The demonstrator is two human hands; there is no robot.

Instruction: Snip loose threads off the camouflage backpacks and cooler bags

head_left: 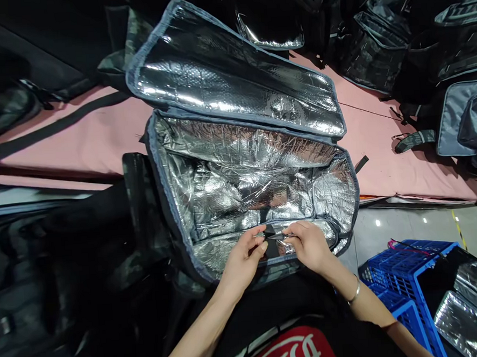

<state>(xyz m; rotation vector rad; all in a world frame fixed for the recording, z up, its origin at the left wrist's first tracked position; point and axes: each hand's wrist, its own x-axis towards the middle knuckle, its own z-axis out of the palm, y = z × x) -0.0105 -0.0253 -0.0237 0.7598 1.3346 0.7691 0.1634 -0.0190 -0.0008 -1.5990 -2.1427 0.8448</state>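
An insulated bag [152, 151] with silver foil lining and grey edging stands open in front of me. Its foil-lined lid [232, 71] is folded back on the far side. At the near wall, my left hand [247, 253] is closed, thumb and forefinger pinching the edge of a short black strap [272, 249]. My right hand [310, 245] is closed around what look like small thread snips [280, 236]. Their narrow tip points left, across the strap and close to my left fingertips. Whether a thread lies between the blades is too small to tell.
The bag rests on a pink-covered table [382, 143]. Dark bags [392, 50] are piled at the back right, and dark material [66, 264] fills the left side. Blue plastic crates [413, 254] stand on the tiled floor at the right, beside another foil-lined piece [465, 315].
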